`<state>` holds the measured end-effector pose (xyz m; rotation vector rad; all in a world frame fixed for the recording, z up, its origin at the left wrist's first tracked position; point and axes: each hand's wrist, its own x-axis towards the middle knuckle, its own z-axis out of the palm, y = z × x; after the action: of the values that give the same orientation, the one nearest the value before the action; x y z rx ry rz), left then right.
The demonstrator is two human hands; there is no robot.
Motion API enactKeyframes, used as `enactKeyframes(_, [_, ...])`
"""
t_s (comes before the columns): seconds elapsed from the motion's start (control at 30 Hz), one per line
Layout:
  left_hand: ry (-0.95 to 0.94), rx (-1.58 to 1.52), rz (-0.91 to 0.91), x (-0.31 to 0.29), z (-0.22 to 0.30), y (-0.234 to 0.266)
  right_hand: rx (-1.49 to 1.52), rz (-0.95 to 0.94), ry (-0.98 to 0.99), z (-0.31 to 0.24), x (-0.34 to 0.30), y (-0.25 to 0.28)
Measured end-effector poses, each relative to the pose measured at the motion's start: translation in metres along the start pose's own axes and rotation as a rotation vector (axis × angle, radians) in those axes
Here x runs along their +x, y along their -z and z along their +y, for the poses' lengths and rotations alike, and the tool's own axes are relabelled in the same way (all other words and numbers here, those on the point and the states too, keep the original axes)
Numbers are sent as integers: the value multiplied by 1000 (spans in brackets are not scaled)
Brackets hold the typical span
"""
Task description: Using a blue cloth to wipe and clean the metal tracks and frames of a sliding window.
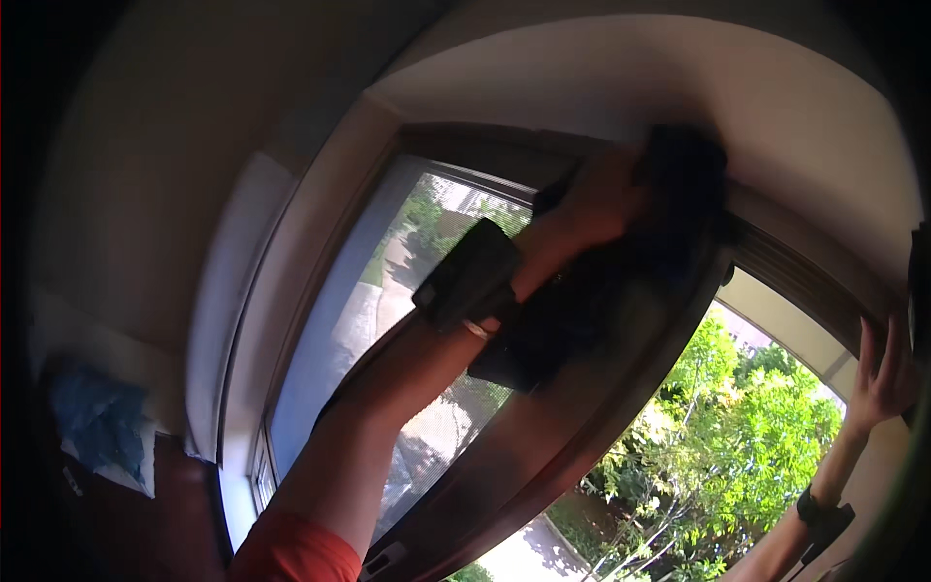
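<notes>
My left hand [606, 194] is raised to the top of a brown window frame [795, 272], closed on a dark cloth [684, 179]. The cloth is bunched against the upper frame and hangs down in front of the sash, blurred and in shadow. A black band-like device [470, 276] sits on my left wrist. At the far right, my right hand [884, 383] reaches up with its fingers stretched out, close to the right end of the frame. Whether it touches the frame I cannot make out. Another black device [824, 519] is strapped to that wrist.
A screened window pane [417, 233] is on the left; green trees [718, 417] show through the opening on the right. A pale wall [601, 68] curves above the frame. At lower left, a crumpled blue plastic bag [102, 417] lies on a dark brown surface [179, 524].
</notes>
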<state>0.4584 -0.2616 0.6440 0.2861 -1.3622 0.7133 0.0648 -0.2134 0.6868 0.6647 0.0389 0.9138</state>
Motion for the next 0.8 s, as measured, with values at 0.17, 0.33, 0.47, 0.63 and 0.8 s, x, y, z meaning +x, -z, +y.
enactKeyframes(0.17, [-124,-76,-62,10,-42,14,-41,11,39,0,-4,-8])
enactKeyframes(0.33, [49,143,92,0,-55,35,-30,29,64,-4,2,-12])
enactKeyframes(0.47, [-32,281,210,-10,-66,30,-123,29,36,-3,-4,-13])
enactKeyframes(0.63, [-162,479,235,-10,-88,38,-79,14,18,-7,6,2])
enactKeyframes(0.8, [-162,443,350,-22,-84,45,192,279,-847,-118,-20,-25])
